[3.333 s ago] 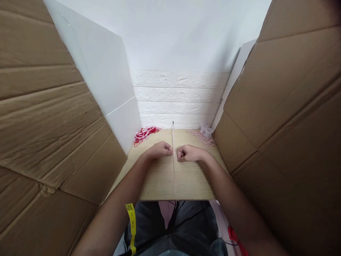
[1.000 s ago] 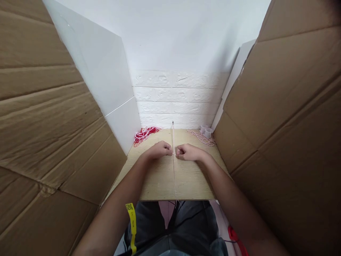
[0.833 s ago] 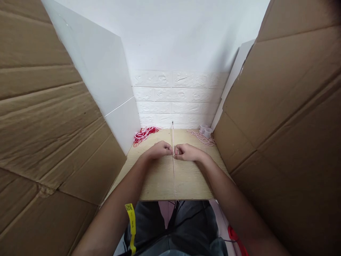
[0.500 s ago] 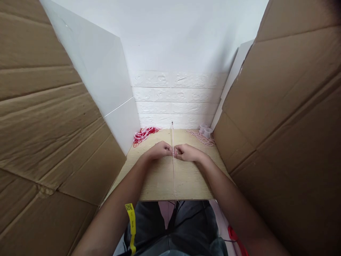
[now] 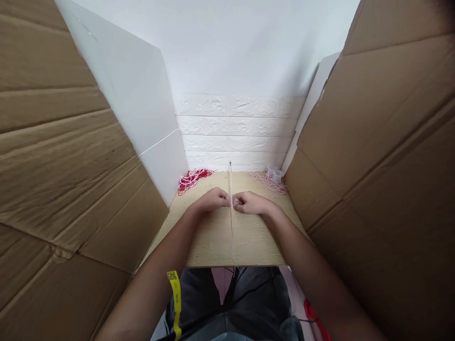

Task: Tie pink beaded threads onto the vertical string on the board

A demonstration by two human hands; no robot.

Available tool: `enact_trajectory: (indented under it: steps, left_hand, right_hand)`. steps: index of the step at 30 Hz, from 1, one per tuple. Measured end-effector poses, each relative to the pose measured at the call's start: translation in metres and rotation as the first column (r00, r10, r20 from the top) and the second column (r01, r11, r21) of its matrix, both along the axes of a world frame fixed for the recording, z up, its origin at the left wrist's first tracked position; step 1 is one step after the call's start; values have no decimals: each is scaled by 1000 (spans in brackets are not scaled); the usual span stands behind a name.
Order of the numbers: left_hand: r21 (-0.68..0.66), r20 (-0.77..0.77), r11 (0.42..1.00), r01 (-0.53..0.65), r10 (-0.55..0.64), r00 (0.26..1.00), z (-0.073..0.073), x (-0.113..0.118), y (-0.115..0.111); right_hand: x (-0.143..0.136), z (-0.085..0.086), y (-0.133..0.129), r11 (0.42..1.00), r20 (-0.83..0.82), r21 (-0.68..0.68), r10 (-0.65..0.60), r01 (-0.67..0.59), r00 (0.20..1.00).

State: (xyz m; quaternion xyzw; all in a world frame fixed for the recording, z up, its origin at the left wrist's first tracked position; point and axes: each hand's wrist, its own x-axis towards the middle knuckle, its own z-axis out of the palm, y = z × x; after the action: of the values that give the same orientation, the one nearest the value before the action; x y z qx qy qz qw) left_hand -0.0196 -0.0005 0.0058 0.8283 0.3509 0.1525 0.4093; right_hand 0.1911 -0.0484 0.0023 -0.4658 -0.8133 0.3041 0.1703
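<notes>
A pale pink-and-white braided cord (image 5: 231, 187) runs from a small hook (image 5: 230, 163) at the wall straight toward me over the wooden board. Its thin lower strands (image 5: 232, 237) reach the front edge and hang over it. My left hand (image 5: 215, 199) is closed in a pinch at the left of the cord, fingertips touching it. Just right of it, my right hand (image 5: 250, 203) is also pinched, and a short thin strand seems to run from its fingertips to the cord. The strand ends inside both hands are hidden.
Red and white cords (image 5: 195, 180) lie heaped at the board's back left. Loose pink cord (image 5: 270, 183) and small clear plastic cups (image 5: 276, 176) are at the back right. Tall cardboard panels (image 5: 81, 166) stand on both sides of the wooden board (image 5: 209, 246).
My right hand has shifted very slightly to the right, away from the cord. The left hand stays nearly in place.
</notes>
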Motion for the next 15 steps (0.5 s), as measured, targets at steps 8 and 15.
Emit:
enact_trajectory:
  steps: [8,15]
  left_hand:
    - [2,-27,999,-44,44,999,3,0,-3]
    - [40,-55,995,-88,90,994,0,1,0]
  right_hand:
    - [0,1,0,999,3,0,-35,35,999]
    - [1,-1,3,996,9,28,-80,80,997]
